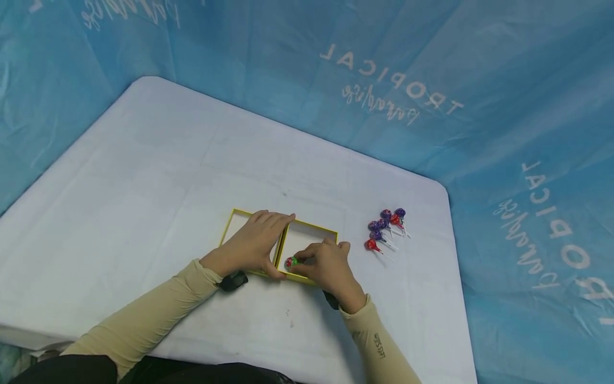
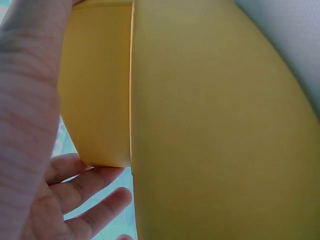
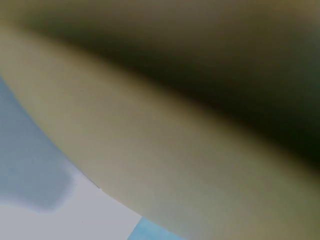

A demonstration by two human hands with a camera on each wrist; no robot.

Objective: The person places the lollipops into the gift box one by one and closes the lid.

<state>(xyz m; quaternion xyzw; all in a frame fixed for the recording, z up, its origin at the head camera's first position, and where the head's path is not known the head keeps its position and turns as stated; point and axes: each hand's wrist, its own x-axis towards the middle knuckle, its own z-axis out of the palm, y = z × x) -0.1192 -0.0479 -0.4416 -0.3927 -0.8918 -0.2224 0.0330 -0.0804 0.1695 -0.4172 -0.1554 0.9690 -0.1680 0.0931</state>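
Your left hand (image 1: 252, 242) lay flat with straight fingers across the left half of the yellow box (image 1: 314, 230), pressing it to the white table (image 1: 158, 160). Your right hand (image 1: 328, 264) pinched a red lollipop (image 1: 290, 262) at the near left corner of the box's right half (the wrist views showed only blurred yellow walls), while six more lollipops (image 1: 385, 226) lay clustered on the table well to the right.

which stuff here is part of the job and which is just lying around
In the job:
- red-and-green wrapped lollipop, pinched by right hand
- yellow-rimmed shallow card trays, left hand resting on them
- loose cluster of red and purple lollipops

Lying about:
- white table cover
- blue printed backdrop
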